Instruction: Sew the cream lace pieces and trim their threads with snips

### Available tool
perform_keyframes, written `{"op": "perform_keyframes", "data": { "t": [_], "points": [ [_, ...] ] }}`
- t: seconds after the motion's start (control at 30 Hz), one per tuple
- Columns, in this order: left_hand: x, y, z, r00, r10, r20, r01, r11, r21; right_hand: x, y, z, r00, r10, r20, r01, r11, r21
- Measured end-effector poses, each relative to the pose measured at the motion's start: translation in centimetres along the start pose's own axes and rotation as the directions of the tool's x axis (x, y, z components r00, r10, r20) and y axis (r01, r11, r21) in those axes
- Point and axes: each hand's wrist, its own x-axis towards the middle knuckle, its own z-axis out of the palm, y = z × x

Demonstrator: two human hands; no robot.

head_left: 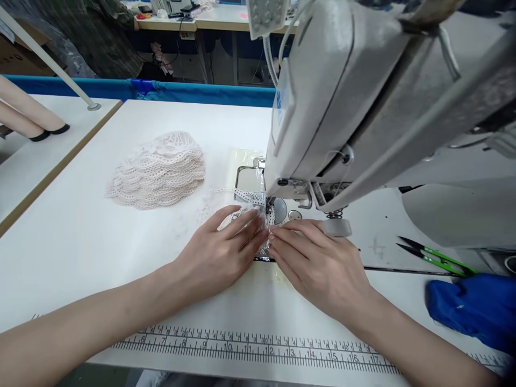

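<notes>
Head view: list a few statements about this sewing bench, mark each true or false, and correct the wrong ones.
1. The left hand and right hand are both close to the presser foot. True.
2. The lace pile lies right of the sewing machine. False: it lies to the left.
3. Ruler markings run along the near edge of the table. True.
4. The scissors have red handles. False: they are green.
5. Blue cloth lies by the scissors. True.

Lighting bright, diffuse; white desk washed pale, shadows soft. Dim beneath far desk. Wide-angle stretch toward edges, notably sewing machine at upper right. Lace strip pale on pale, fine detail slightly smeared.
</notes>
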Motion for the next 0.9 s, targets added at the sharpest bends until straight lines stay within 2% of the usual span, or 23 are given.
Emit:
{"op": "perform_keyframes", "data": {
  "t": [0.4,0.9],
  "points": [
    [0.32,-0.1,0.11,1.0,-0.03,0.009,0.03,1.0,-0.006,0.08,0.13,0.08,0.999,-0.005,-0.047,0.005,1.0,-0.008],
    [0.65,-0.92,0.66,0.997,-0.077,0.004,0.077,0.996,-0.051,0.13,0.42,0.59,1.0,0.008,-0.022,-0.01,0.997,-0.079]
  ]
}}
